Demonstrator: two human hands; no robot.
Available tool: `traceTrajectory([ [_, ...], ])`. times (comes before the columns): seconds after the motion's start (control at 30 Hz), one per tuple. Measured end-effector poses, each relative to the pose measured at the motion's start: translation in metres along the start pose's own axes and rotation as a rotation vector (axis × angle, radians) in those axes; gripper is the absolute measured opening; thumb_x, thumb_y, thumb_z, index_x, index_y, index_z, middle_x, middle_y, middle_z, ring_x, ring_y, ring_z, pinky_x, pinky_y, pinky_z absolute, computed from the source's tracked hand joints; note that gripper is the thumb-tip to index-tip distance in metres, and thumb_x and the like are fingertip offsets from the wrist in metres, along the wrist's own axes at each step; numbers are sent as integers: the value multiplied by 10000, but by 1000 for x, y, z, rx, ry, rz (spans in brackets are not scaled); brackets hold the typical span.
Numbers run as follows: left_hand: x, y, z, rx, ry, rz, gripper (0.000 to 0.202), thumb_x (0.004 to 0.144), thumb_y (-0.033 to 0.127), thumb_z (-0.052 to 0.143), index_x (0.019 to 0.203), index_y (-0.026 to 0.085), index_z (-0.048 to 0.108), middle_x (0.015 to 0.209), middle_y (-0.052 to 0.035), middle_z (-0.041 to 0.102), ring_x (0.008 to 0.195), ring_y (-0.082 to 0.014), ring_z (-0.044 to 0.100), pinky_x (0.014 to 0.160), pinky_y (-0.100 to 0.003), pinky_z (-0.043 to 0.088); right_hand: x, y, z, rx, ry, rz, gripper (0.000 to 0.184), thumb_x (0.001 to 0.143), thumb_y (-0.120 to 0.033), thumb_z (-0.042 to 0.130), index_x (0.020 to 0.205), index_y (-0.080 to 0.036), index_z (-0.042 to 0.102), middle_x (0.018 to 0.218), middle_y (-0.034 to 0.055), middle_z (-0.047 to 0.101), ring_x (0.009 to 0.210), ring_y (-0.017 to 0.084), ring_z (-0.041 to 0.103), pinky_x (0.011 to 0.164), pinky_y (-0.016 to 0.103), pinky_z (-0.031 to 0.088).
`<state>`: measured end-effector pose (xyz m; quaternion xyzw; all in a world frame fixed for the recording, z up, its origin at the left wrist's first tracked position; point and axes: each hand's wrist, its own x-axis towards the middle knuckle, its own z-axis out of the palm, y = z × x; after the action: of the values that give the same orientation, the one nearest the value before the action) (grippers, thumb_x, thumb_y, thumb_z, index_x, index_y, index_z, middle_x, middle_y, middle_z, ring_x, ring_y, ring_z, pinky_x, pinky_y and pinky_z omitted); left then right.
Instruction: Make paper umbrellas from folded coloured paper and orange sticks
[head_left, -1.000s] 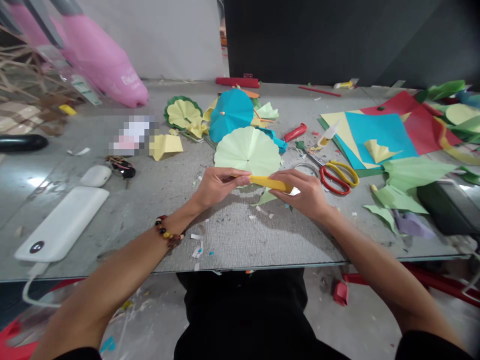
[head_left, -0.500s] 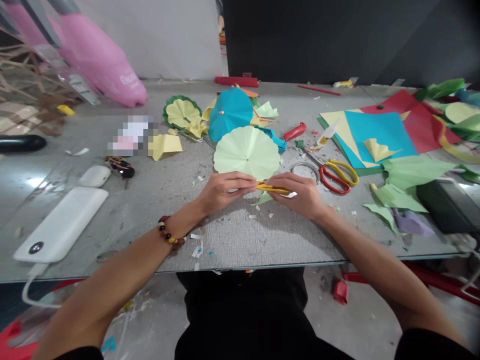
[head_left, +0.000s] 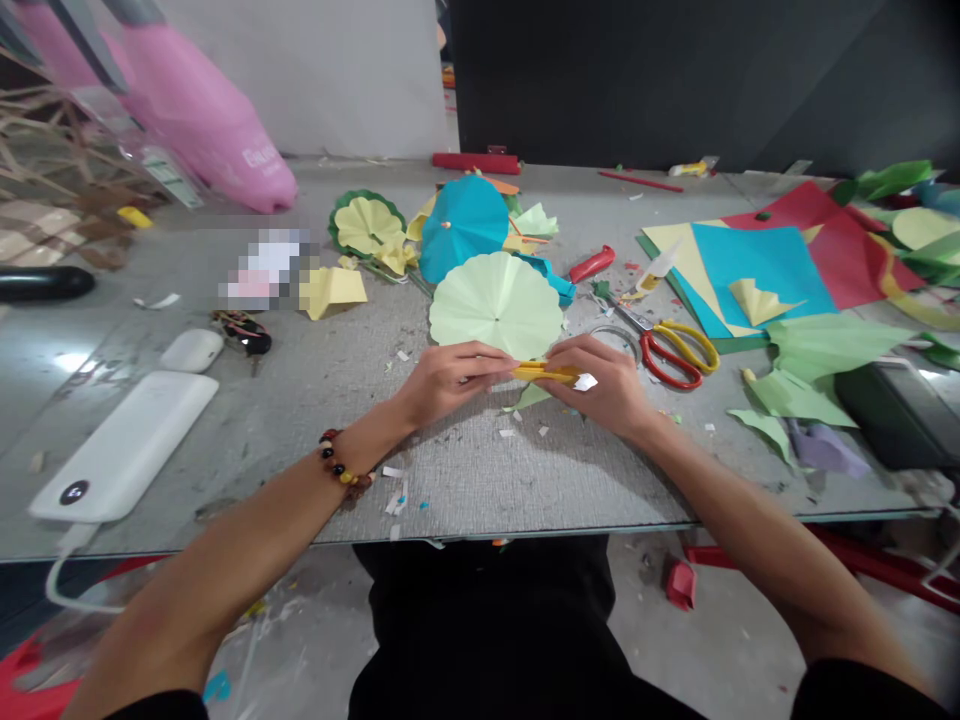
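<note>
Both hands pinch a narrow strip of folded yellow paper just above the table. My left hand grips its left end between thumb and fingers. On the other end, my right hand is closed, and a small white piece shows by its fingers. Right behind them lies a pale green scalloped paper circle with pleats spreading from its centre. A blue pleated paper umbrella stands tilted beyond it. Under the hands, a green paper scrap lies on the table, partly hidden.
Scissors with red and yellow handles lie right, by a clear tape ring. Coloured paper sheets and green scraps spread further right. Left are a white power bank, a folded yellow paper and a pink bottle.
The hands stay in nearly the same place on the yellow strip. My right hand has shifted its fingers slightly, and the white piece beside it shows more.
</note>
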<state>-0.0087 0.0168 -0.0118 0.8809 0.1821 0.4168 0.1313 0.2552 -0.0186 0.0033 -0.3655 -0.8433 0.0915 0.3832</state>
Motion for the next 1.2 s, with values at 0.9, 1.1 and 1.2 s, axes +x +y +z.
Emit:
traceTrajectory([
  [0.9,2,10,9,11,-25,30,180,995,210,602,1122,178,725,1097,-69,774,972,-155,753,850,-278,628,-2,-9,14,241,62,127,86,888,-248,728,819,-217,687,893,25,773,763,132,724,631,255,551],
  [1.1,2,10,9,27,-76,11,191,1015,199,560,1151,175,692,1103,-74,762,1020,-161,732,889,-302,610,-4,-6,15,235,43,143,62,870,-251,743,830,-231,699,868,20,769,775,146,721,666,282,569],
  [1.2,2,10,9,36,-88,19,194,1017,197,556,1159,166,685,1104,-84,758,1023,-164,729,884,-305,612,-4,-6,14,230,35,136,17,885,-238,719,869,-239,721,879,19,765,786,145,712,682,289,571],
])
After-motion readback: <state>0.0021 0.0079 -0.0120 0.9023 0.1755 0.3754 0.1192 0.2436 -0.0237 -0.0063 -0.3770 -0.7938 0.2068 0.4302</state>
